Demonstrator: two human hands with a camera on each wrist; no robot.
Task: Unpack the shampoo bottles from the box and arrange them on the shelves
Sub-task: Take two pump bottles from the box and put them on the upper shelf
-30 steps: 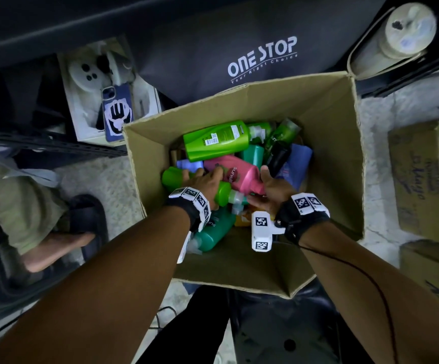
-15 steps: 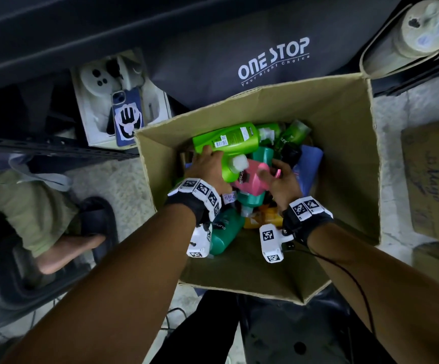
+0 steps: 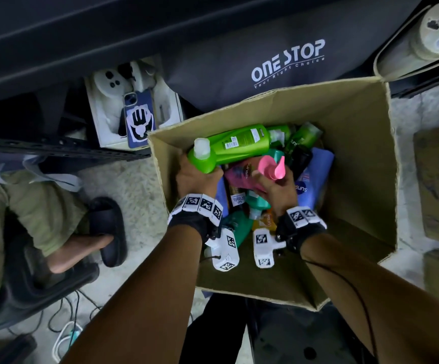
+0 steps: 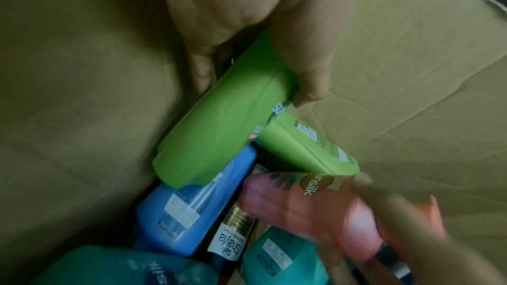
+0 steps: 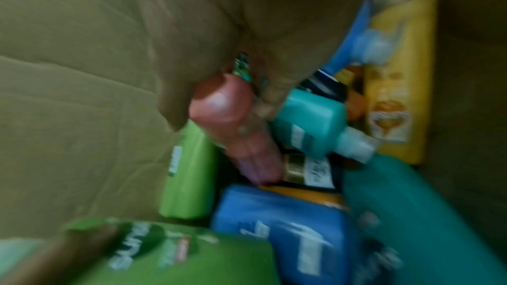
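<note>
1. Hands first: the left hand (image 3: 196, 177) reaches into the open brown cardboard box (image 3: 365, 158), its fingers curled round the lower body of a bright green plastic shampoo bottle with a white cap (image 3: 202, 158). That grip is closed on the bottle, whose cap end points up and away from the wrist.
2. In the left wrist view, the thumb and fingers (image 4: 307, 66) wrap the green bottle (image 4: 219, 129) from both sides, with the bottle's base lying over a blue plastic bottle (image 4: 192, 209).
3. The right hand (image 3: 278, 190) grasps a pink plastic shampoo bottle with a pink flip cap (image 3: 250, 174) – fingers wrapped about its body, cap end raised above the knuckles. The right wrist view is blurred, yet shows the pink bottle (image 5: 233, 120) inside the curled hand.
4. Both held bottles sit inside the box, above the heap, just beside each other.
5. Under and around them lie a larger green bottle on its side (image 3: 242, 143), teal bottles (image 3: 260, 203), a yellow bottle (image 5: 395, 86) and a dark bottle with a white label (image 4: 227, 244) – all loose in the box.
6. The box stands on a pale speckled floor (image 3: 129, 190), near a dark panel printed "ONE STOP" (image 3: 288, 63).
</note>
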